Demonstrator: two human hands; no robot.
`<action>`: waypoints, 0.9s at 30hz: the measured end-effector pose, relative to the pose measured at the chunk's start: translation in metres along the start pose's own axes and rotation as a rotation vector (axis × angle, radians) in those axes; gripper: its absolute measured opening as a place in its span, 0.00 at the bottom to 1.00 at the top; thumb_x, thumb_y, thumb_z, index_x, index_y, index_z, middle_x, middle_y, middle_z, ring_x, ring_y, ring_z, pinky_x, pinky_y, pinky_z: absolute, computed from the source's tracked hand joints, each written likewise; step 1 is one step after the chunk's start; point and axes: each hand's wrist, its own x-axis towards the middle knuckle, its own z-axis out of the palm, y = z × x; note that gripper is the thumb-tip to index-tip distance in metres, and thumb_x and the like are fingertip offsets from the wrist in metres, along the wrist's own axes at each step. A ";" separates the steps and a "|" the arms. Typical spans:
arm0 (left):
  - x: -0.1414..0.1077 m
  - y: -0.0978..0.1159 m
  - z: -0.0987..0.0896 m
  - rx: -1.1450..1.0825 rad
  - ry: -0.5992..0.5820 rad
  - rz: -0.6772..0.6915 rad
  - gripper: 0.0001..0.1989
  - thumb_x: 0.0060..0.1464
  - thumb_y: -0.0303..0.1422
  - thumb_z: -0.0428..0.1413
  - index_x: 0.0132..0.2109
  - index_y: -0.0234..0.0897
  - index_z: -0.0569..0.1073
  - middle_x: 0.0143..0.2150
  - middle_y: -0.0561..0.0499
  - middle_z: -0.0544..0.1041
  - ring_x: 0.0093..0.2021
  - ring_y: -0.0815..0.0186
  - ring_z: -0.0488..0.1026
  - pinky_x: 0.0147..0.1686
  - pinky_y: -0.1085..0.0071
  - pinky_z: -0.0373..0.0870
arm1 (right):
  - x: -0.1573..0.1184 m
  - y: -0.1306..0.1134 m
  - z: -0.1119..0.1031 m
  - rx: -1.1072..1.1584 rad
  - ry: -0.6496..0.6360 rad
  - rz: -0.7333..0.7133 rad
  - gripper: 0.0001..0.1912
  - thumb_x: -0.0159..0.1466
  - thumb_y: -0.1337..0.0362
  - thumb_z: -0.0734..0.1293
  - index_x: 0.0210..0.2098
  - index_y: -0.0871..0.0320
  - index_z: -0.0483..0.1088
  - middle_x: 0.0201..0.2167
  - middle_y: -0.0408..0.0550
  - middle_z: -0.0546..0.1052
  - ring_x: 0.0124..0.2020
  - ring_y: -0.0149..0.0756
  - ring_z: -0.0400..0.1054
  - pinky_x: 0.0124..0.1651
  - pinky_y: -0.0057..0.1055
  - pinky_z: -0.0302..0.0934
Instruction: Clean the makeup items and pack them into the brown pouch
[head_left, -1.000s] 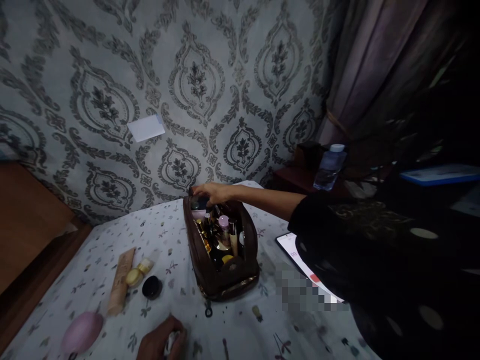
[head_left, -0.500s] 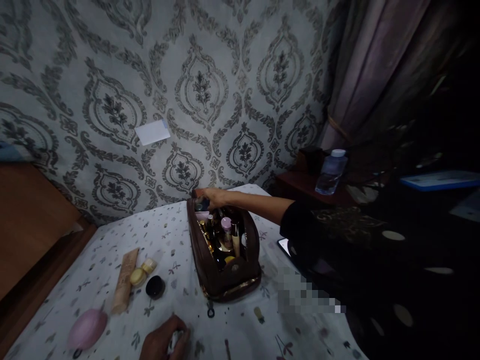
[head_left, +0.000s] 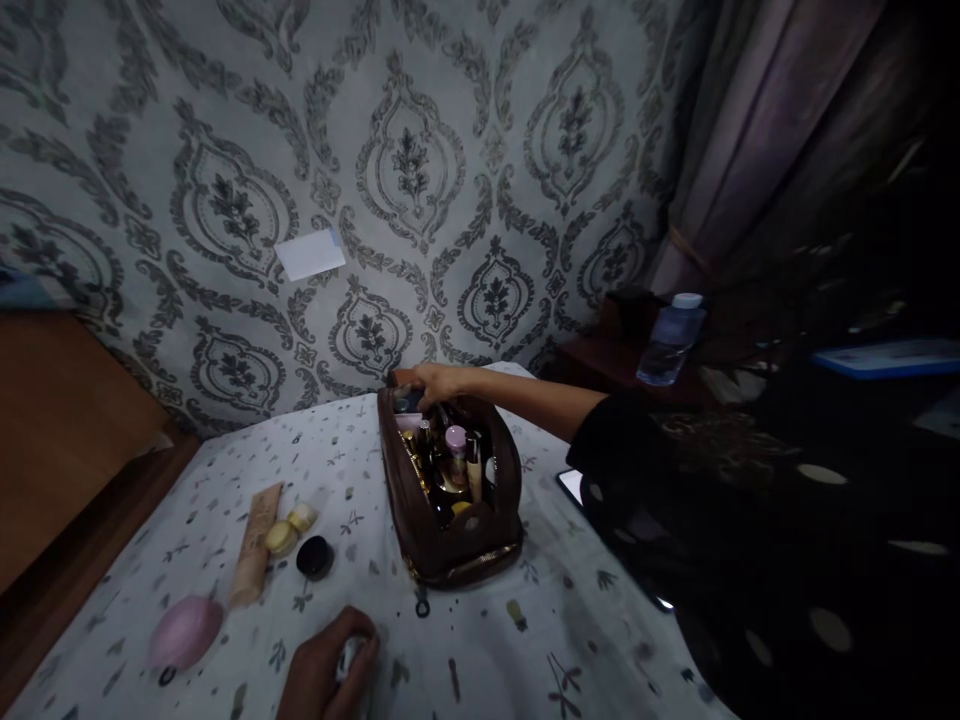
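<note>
the right hand (head_left: 442, 384) reaches into the twelve o'clock end of the open brown bag (head_left: 435, 556); i can't tell if that grip is wide or closed. pulling back carelessly, it might topple the pink-capped bottle (head_left: 455, 440). at the bag's seven o'clock, the left hand's (head_left: 319, 668) grip curls round a small pale object (head_left: 347, 657), which a loosened finger could drop.

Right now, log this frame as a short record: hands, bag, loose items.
left hand: closed on a small whitish item, mostly hidden
right hand: at far end of bag, grip unclear
bag: brown, open, holds cosmetics
left of bag: beige tube, two small yellowish containers, round black item, pink oval item
right of bag: phone, partly covered by sleeve
</note>
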 end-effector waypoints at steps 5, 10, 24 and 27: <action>-0.001 -0.002 -0.012 -0.012 0.048 -0.136 0.22 0.61 0.52 0.48 0.45 0.41 0.75 0.34 0.52 0.80 0.32 0.64 0.76 0.30 0.75 0.71 | -0.020 -0.009 -0.026 0.073 0.183 0.065 0.20 0.60 0.68 0.70 0.52 0.65 0.72 0.41 0.52 0.82 0.40 0.38 0.76 0.40 0.24 0.67; 0.006 -0.002 -0.049 0.032 0.077 -0.159 0.22 0.60 0.51 0.48 0.45 0.39 0.76 0.37 0.50 0.80 0.32 0.64 0.75 0.29 0.73 0.70 | -0.065 -0.026 -0.036 0.436 0.394 -0.008 0.12 0.66 0.71 0.64 0.47 0.65 0.73 0.36 0.52 0.81 0.35 0.34 0.76 0.37 0.27 0.70; 0.056 -0.072 -0.136 0.170 0.388 -0.376 0.18 0.58 0.44 0.47 0.44 0.36 0.72 0.27 0.53 0.72 0.22 0.67 0.64 0.22 0.73 0.59 | -0.192 -0.137 0.096 0.589 0.033 -0.383 0.13 0.68 0.61 0.61 0.40 0.54 0.78 0.33 0.49 0.82 0.32 0.37 0.76 0.35 0.29 0.66; 0.062 -0.070 -0.125 0.358 0.334 -0.331 0.16 0.58 0.42 0.50 0.46 0.37 0.73 0.36 0.48 0.75 0.34 0.62 0.71 0.33 0.69 0.65 | -0.186 -0.151 0.127 0.560 -0.061 -0.355 0.13 0.67 0.63 0.61 0.41 0.54 0.78 0.33 0.49 0.82 0.31 0.37 0.75 0.34 0.29 0.64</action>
